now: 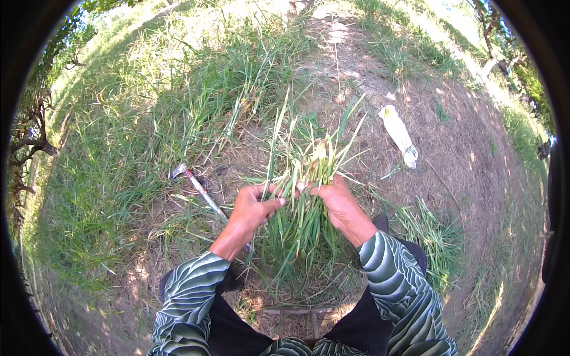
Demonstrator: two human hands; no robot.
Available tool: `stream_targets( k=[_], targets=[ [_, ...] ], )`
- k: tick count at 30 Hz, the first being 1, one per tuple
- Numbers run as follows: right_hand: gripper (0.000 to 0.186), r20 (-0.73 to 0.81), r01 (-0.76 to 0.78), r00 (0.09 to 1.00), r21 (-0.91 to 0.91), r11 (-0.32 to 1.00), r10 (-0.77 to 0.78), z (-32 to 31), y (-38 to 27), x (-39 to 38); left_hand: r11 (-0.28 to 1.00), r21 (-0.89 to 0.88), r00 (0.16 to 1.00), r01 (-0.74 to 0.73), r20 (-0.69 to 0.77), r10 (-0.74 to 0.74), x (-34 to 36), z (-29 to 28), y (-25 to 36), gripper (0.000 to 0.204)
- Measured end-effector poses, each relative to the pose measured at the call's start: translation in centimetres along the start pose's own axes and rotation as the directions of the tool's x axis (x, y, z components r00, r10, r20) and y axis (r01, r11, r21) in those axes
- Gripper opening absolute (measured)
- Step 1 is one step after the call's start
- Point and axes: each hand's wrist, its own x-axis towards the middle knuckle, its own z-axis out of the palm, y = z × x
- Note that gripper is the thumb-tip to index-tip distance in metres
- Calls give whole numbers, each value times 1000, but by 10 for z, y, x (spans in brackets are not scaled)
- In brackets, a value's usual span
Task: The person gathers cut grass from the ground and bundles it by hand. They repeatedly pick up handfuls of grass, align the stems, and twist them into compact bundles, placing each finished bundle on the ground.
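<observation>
Between my two hands is a loose bunch of cut grass (pixel 303 222), its pale stem ends pointing up and away and its green blades hanging toward me. My left hand (pixel 255 207) is closed on the bunch's left side, thumb across the stems. On the right side my right hand (pixel 335 202) pinches the stems between thumb and fingers. A sickle (pixel 202 188) with a pale and red handle lies on the ground left of my left hand, its lower part partly hidden behind my wrist.
Tall growing grass (pixel 142 124) fills the left and far left. A white bag or bottle-like bundle (pixel 397 133) lies on the bare soil at right. Another heap of cut grass (pixel 430 237) rests beside my right leg. Tree branches (pixel 35 142) edge the left side.
</observation>
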Motion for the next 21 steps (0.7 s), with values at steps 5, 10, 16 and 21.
stream_targets(
  k=[5, 10, 16, 21],
  targets=[
    [27, -31, -7, 999, 19, 1000, 8, 2, 2, 0, 1000, 4, 1000, 1, 18, -2, -2, 3, 1, 16],
    [32, -49, -31, 998, 31, 999, 33, 3, 5, 0, 1000, -3, 999, -4, 41, 4, -3, 2, 1, 16],
    [31, -49, -82, 995, 85, 993, 86, 1, 2, -2, 997, -76, 997, 18, 82, -12, -3, 2, 1, 12],
    [33, -206, -14, 977, 179, 984, 52, -2, -4, 0, 967, -253, 997, -27, 67, 46, 3, -10, 4, 15]
  ],
)
